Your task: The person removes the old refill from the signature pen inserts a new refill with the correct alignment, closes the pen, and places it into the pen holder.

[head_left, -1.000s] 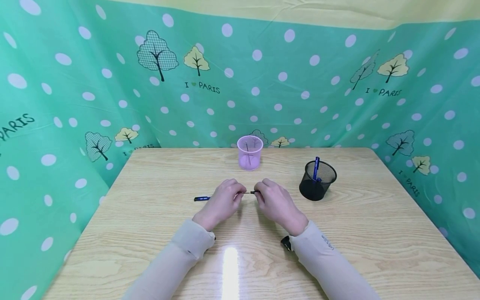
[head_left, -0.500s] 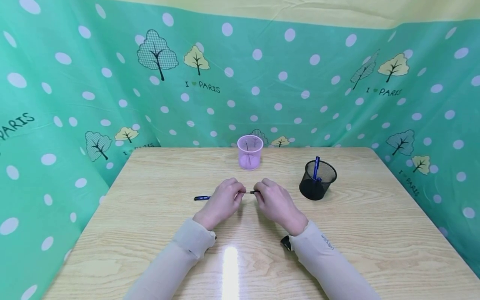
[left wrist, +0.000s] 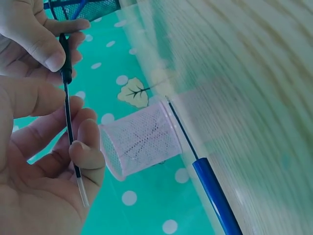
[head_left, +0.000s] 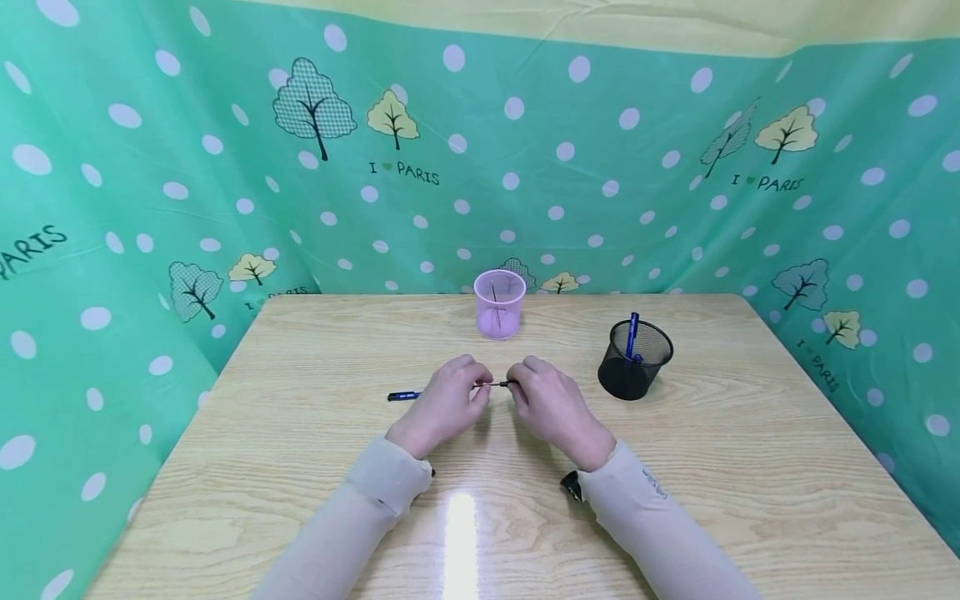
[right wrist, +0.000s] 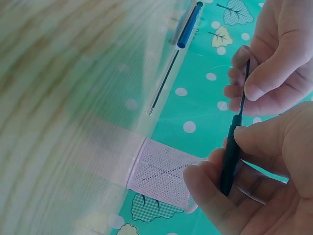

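Between my hands lies a thin pen refill [left wrist: 69,117], its dark upper end running into a black pen grip section [right wrist: 232,154]. My left hand [head_left: 446,400] pinches the refill between thumb and finger; its pale end hangs along the fingers in the left wrist view. My right hand [head_left: 553,408] holds the black grip section with thumb and fingers. On the table, partly behind my left hand, lies a blue pen barrel [head_left: 403,396]. A thin rod with a metal tip sticks out of that barrel [left wrist: 215,196] in the left wrist view.
A pink mesh pen holder [head_left: 487,321] with thin dark lines inside stands at the back middle. A black mesh pen holder [head_left: 622,383] with blue pen parts [head_left: 633,333] stands right of my hands. Dotted green cloth [head_left: 420,242] hangs behind the wooden table [head_left: 300,467].
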The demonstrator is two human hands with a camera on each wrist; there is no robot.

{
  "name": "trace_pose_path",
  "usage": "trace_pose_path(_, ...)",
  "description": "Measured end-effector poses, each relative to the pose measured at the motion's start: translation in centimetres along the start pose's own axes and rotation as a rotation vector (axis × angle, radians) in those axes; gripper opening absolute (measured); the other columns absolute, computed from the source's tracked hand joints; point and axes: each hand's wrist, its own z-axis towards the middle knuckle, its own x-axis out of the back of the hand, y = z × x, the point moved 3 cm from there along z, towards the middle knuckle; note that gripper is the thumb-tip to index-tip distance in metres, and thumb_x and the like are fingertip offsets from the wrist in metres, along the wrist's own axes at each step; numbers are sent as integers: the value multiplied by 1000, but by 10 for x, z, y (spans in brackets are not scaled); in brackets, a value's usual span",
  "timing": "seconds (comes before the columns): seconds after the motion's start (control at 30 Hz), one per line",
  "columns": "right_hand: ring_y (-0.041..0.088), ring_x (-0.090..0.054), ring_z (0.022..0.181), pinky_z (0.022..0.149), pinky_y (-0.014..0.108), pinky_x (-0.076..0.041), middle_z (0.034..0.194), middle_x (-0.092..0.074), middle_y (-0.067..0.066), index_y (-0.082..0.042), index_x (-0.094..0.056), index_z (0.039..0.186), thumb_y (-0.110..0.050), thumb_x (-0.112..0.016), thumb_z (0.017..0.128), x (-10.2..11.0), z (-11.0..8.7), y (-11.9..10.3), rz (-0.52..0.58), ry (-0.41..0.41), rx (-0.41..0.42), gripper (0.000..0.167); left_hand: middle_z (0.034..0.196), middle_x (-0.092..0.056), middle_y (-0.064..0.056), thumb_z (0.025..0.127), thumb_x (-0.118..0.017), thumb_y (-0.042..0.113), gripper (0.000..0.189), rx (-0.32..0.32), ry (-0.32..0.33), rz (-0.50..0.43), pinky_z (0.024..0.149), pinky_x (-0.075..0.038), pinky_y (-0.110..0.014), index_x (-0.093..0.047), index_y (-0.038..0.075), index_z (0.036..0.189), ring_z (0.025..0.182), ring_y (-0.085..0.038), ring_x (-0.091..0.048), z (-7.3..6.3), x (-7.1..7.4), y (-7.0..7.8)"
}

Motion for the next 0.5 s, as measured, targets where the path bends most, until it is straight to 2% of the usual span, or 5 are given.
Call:
trace_pose_path(0.17,9,-48,64,54,25,-44,78,-53,-4,-11,-67,91,-9,-66,87,0,-1,1,-5,4,8,4,89,-60,0,83,-59,5,15,-2,6,24,76,-49,-30,-70,6,93,83,-14,-56,0,-1,-1)
trace_pose_path(0.3,9,-48,65,54,25,-44,78,-54,-3,-11,-68,92,-9,-65,88,-1,0,1,-7,0,18,5,90,-61,1,85,-61,5,13,-8,7,69,77,-50,-29,-71,8,93,85,-14,-58,1,-2,-1)
trace_pose_path(0.5,9,-48,65,54,24,-44,78,-54,-3,-10,-67,91,-9,-63,89,0,0,0,-5,-9,17,5,86,-62,4,87,-64,8,12,-4,44,135,66,-50,-29,-72,13,95,78,-12,-57,0,-1,-1)
